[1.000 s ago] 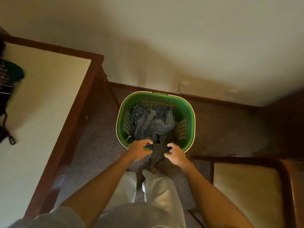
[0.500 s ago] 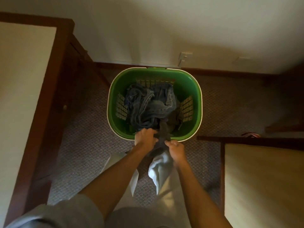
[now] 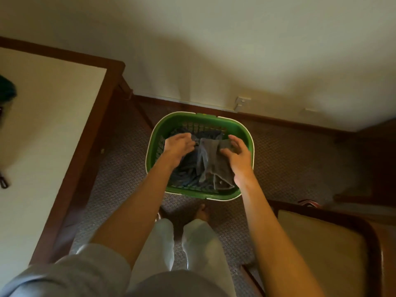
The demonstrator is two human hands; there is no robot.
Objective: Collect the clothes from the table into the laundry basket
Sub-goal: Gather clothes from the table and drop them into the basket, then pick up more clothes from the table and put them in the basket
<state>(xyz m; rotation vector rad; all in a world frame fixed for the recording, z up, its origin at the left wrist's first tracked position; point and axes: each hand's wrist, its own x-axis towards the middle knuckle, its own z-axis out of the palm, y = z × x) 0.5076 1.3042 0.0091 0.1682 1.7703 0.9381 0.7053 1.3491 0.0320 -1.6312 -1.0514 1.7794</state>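
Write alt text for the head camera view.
Both hands, left hand and right hand, reach over a green laundry basket on carpet, holding a dark grey garment above denim clothes. A white-topped table stands to the left.

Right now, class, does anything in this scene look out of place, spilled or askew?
Nothing is spilled or damaged. The green plastic laundry basket stands upright on the carpet, and the dark grey garment lies inside its rim, between the left hand and right hand. Dark clothing lies on the white-topped table, uncollected.
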